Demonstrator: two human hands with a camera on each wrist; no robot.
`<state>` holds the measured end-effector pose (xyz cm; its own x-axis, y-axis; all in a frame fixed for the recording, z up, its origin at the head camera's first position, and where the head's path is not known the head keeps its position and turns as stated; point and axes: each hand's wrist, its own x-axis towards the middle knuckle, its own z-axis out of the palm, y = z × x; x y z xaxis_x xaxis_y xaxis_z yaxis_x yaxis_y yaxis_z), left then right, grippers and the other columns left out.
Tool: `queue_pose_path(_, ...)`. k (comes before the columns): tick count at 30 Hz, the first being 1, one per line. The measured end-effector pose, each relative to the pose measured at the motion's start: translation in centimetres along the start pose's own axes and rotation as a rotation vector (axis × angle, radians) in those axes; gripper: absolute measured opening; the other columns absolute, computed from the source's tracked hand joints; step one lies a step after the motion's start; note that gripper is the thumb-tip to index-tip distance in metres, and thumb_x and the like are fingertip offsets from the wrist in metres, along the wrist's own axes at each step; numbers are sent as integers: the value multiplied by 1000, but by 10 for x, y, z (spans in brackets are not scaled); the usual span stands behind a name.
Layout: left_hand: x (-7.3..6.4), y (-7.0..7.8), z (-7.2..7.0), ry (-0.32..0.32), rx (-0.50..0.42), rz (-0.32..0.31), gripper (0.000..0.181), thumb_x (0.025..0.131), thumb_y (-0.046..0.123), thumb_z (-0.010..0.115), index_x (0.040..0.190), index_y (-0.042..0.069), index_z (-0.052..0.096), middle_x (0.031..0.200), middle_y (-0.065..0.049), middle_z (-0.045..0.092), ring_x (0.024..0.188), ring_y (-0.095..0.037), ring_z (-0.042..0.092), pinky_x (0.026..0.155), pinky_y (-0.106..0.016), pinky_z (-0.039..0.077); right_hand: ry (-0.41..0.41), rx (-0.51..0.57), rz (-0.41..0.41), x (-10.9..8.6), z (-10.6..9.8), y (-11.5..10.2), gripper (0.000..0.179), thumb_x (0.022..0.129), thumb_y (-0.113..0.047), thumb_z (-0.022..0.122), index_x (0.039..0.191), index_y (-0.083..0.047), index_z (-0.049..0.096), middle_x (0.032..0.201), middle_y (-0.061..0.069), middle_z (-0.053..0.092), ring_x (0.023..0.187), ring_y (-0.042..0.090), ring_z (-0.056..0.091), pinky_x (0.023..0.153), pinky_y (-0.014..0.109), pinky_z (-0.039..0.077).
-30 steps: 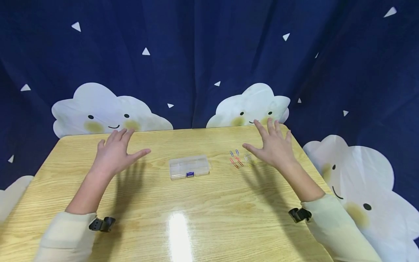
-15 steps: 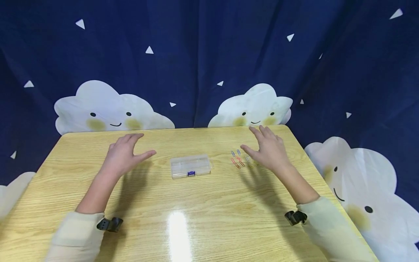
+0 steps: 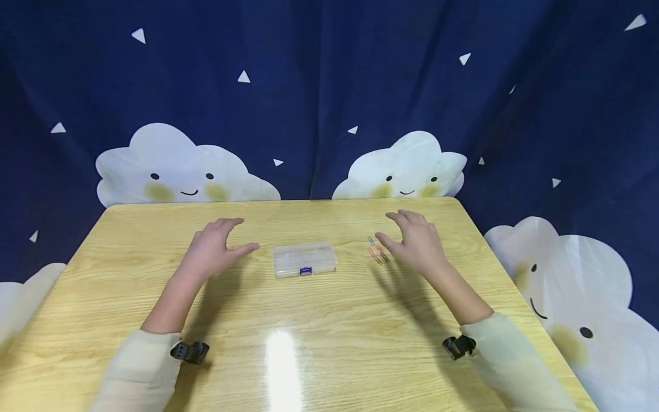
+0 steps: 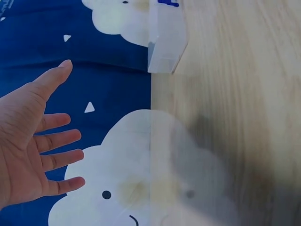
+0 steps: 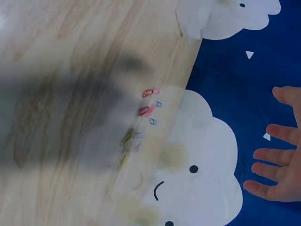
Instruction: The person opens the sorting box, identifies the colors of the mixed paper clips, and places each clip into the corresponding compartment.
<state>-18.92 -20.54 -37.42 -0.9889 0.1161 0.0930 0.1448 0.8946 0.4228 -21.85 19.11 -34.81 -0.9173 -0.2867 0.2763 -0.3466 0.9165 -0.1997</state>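
Note:
A clear plastic box [image 3: 304,260] with a blue latch [image 3: 306,270] lies on the table, its lid down. My left hand [image 3: 212,250] hovers to the left of it, fingers spread and holding nothing; the left wrist view shows the bare palm [image 4: 21,155] too. To the right of the box are several paper clips [image 3: 374,256]. In the right wrist view they are red clips [image 5: 143,111], blue clips [image 5: 158,104], pale ones and yellow clips [image 5: 126,137]. Above them hangs my right hand [image 3: 418,243], touching nothing, and in the head view it hides some clips.
The wooden table [image 3: 329,343] stretches out in front, with a bright light reflection near its front. Behind it and on the right hangs a dark blue curtain [image 3: 309,86] with white clouds [image 3: 187,166]. Each wrist carries a black strap [image 3: 190,352].
Both hands have moved inward and lower, the left one closer to the box and the right one farther over the clips. The head view has shifted slightly. Box and clips stay put.

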Motion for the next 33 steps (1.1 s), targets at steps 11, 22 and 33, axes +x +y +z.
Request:
queue_pose_path(11,3,0,16,-54,-71,17,77,83,57,59,137,5,43,139,-22,45,128,-44,38,103,-58,31,52,73,-45,-3,18,-7,43,85,-41,63,114,-9,65,117,14,64,111,35,56,88,53,44)
queue_pose_path(22,5,-1,37,-103,-126,6,76,82,57,61,136,7,45,139,-20,46,128,-41,40,103,-54,34,6,121,-25,-8,37,-23,30,85,-31,68,107,-11,69,111,11,67,97,30,61,75,44,51)
queue_pose_path(33,7,5,49,-150,-216,-3,77,81,53,64,137,4,44,141,-22,42,131,-41,36,105,-54,32,-1,149,-31,-9,56,-34,25,85,-29,67,103,-12,71,106,9,69,94,27,63,75,43,52)
